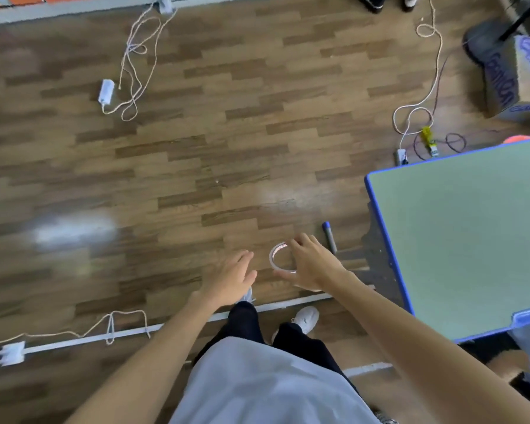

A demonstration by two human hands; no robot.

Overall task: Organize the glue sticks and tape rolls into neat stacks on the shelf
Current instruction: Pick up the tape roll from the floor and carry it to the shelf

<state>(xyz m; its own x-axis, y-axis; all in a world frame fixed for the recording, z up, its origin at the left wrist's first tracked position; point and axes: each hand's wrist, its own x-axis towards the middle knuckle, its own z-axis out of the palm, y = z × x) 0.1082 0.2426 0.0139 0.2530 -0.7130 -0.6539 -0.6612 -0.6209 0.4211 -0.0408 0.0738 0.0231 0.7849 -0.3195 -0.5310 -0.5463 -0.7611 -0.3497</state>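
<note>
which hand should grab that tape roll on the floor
Right. The right hand is already spread over the tape roll, fingers at its rim; the left hand hovers beside it, open.

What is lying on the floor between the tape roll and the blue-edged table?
In the head view, a blue-capped glue stick lies on the floor between the tape roll and the table, just beyond the right hand.

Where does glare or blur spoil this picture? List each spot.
Head view: white glare patches on the brown wood-plank floor, one left, a fainter one beyond the hands; motion blur smears the floor's left side and the printed cardboard box; the clear ring-shaped tape roll by the right hand stays readable; the blue-edged grey-green table edges bow from wide-angle distortion.
</note>
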